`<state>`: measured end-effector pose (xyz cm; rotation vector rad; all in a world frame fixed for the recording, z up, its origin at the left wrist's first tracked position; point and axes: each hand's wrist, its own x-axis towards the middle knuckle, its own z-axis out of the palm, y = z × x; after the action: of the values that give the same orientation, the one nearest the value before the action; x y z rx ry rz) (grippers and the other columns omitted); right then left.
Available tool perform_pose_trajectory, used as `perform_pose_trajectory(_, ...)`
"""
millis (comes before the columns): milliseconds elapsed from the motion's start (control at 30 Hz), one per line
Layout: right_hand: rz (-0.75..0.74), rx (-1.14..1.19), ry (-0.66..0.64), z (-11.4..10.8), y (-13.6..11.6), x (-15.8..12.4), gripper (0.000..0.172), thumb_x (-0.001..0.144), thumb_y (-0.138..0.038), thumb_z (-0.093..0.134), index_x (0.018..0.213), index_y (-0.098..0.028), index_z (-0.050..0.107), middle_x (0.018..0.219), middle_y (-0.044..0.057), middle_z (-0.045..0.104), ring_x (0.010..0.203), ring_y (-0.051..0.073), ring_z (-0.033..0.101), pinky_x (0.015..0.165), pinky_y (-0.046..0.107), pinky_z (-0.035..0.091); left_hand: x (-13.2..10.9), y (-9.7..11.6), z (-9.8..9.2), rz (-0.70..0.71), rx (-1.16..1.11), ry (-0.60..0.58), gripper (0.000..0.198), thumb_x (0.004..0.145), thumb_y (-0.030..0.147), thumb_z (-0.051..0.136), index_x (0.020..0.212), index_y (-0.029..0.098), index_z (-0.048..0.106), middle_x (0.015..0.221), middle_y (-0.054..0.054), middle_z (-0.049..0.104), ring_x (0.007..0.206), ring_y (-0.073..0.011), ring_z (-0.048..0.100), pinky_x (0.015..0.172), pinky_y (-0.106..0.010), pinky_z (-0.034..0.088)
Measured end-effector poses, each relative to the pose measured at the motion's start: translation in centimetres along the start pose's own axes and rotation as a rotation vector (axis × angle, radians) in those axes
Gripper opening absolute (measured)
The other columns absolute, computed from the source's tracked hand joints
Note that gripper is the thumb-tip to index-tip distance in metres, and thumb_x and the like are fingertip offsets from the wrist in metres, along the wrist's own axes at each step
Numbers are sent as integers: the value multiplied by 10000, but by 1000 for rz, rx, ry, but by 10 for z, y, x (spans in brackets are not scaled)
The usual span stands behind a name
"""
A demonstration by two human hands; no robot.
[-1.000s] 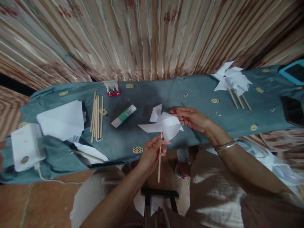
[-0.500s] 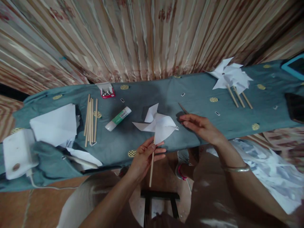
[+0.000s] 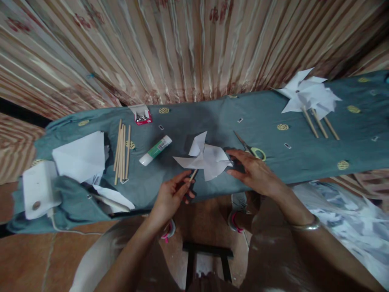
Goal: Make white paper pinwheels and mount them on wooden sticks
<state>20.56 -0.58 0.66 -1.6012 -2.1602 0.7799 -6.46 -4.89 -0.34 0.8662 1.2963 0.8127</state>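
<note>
My left hand [image 3: 174, 192] is closed on the wooden stick [image 3: 193, 175] of a white paper pinwheel [image 3: 209, 159]. The pinwheel's folded blades spread over the middle of the teal cloth. At its right tip is my right hand [image 3: 252, 170], thumb and fingers apart; whether it touches the paper I cannot tell. Just behind the right fingers lies a pair of scissors [image 3: 258, 153] with yellow-green handles, partly covered by that hand. Left of the pinwheel rests a green and white glue stick [image 3: 156, 150].
Wooden sticks [image 3: 122, 152] and a small red box of metal pins [image 3: 142, 117] lie to the left. Beyond them are white paper sheets [image 3: 80, 156] and a white power box [image 3: 39, 190]. Several pinwheels [image 3: 313, 95] lie at the far right. A plastic bag [image 3: 343, 227] hangs below the right edge.
My left hand has moved left and down along the tilting stick. The right hand has come closer to the pinwheel's right tip, uncovering the scissors' handles. The view has shifted slightly left.
</note>
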Motion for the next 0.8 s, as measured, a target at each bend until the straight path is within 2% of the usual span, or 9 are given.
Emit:
perform_pose_trajectory(67, -30, -23, 1, 1, 1, 0, 497, 856, -301, 589, 1347, -239, 543, 1328, 100, 631, 1238, 299, 583, 1059, 490, 459, 0, 5, -15, 65, 214, -4, 302, 768, 342, 695, 1009, 168, 746, 859, -65, 746, 511, -123, 622, 424, -201, 436)
perform_pose_trajectory(233, -42, -41, -31, -2, 0, 1, 429, 888, -328, 544, 1294, -197, 584, 1306, 120, 645, 1215, 301, 600, 1044, 478, 466, -2, 14, -56, 363, 716, 69, 210, 801, 282, 622, 929, 233, 782, 875, -50, 771, 737, -196, 697, 678, -274, 539)
perform_pose_trajectory(300, -29, -44, -35, -4, -1, 1, 423, 893, -355, 540, 1278, -189, 596, 1308, 126, 645, 1209, 309, 604, 1039, 482, 464, -2, 14, -65, 446, 878, 114, 224, 824, 271, 584, 934, 228, 775, 908, -59, 766, 795, -215, 700, 745, -313, 552)
perform_pose_trajectory(367, -10, -37, -45, -7, -1, 1, 420, 892, -365, 545, 1273, -197, 600, 1308, 120, 649, 1191, 308, 616, 1024, 474, 471, 0, 14, -67, 548, 998, 182, 238, 843, 265, 570, 976, 208, 759, 982, -83, 750, 903, -242, 689, 824, -355, 551)
perform_pose_trajectory(467, 20, -19, -61, -11, -1, 0, 414, 880, -324, 560, 1272, -197, 603, 1270, 109, 672, 1130, 293, 647, 979, 438, 495, 3, 18, -54, 716, 1084, 267, 245, 882, 246, 552, 1042, 183, 727, 1055, -105, 718, 1009, -259, 644, 896, -392, 528)
perform_pose_trajectory(567, 6, -12, -36, -12, -2, -2, 358, 872, -280, 576, 1212, -187, 639, 1196, 99, 706, 1082, 277, 665, 948, 398, 503, 4, 25, -27, 880, 1051, 268, 234, 932, 196, 505, 1057, 187, 703, 1024, -89, 708, 967, -227, 629, 871, -385, 527)
perform_pose_trajectory(667, -75, -56, 35, -8, -4, -3, 268, 879, -268, 595, 1121, -184, 671, 1118, 96, 726, 1060, 272, 662, 939, 387, 492, 5, 27, 5, 1031, 985, 110, 219, 941, 186, 523, 1095, 172, 678, 1071, -99, 700, 1020, -219, 611, 886, -375, 528)
perform_pose_trajectory(733, -138, -127, 81, -2, -6, -3, 208, 885, -250, 594, 1061, -179, 679, 1043, 101, 732, 1011, 277, 663, 895, 388, 494, 7, 24, 25, 1053, 1019, -16, 243, 945, 241, 543, 1156, 192, 652, 1150, -92, 692, 1087, -238, 590, 933, -410, 519)
perform_pose_trajectory(800, -186, -199, 103, 4, -7, -2, 152, 890, -218, 582, 994, -168, 681, 963, 106, 731, 930, 277, 665, 830, 380, 496, 10, 18, 39, 1034, 1082, -76, 336, 924, 350, 588, 1209, 177, 623, 1220, -106, 673, 1141, -275, 564, 963, -459, 505)
